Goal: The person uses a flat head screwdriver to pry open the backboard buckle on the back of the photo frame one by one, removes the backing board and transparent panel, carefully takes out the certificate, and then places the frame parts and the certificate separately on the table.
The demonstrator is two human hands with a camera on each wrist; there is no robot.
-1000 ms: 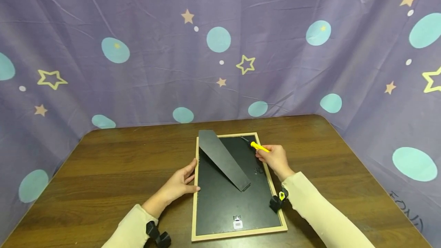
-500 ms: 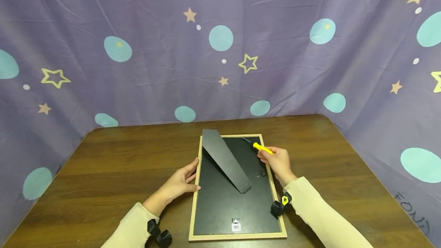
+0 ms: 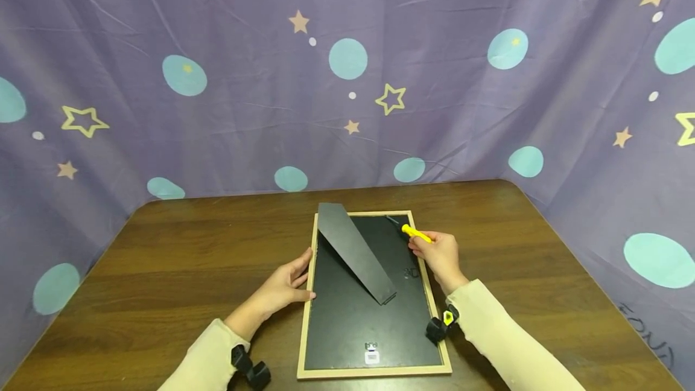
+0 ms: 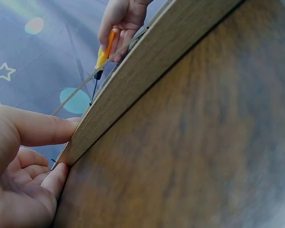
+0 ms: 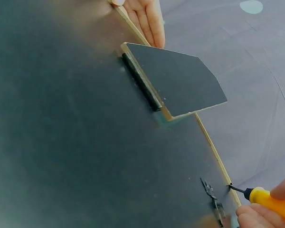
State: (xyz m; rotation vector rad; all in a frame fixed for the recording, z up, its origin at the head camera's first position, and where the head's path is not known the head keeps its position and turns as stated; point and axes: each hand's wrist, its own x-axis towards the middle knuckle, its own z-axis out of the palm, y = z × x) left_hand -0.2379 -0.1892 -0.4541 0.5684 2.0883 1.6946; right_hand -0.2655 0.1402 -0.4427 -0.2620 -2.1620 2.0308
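Note:
A wooden picture frame (image 3: 310, 294) lies face down on the brown table, black backing up, its black easel stand (image 3: 355, 252) raised. My left hand (image 3: 285, 285) rests against the frame's left edge (image 4: 133, 80), fingers straight. My right hand (image 3: 440, 253) grips a yellow-handled screwdriver (image 3: 415, 233) at the frame's far right corner. In the right wrist view the screwdriver (image 5: 270, 197) has its tip at the frame's inner edge beside a small metal clip (image 5: 211, 192). The easel stand (image 5: 175, 83) shows there too.
The brown wooden table (image 3: 163, 258) is ringed by a purple curtain with stars and teal dots (image 3: 347, 77). A small hanger tab and white label (image 3: 371, 352) sit near the frame's near edge. Black straps are on both wrists.
My right hand and the screwdriver shifted slightly right toward the frame's far right corner. The left hand and the frame stayed put; the head view moved a little.

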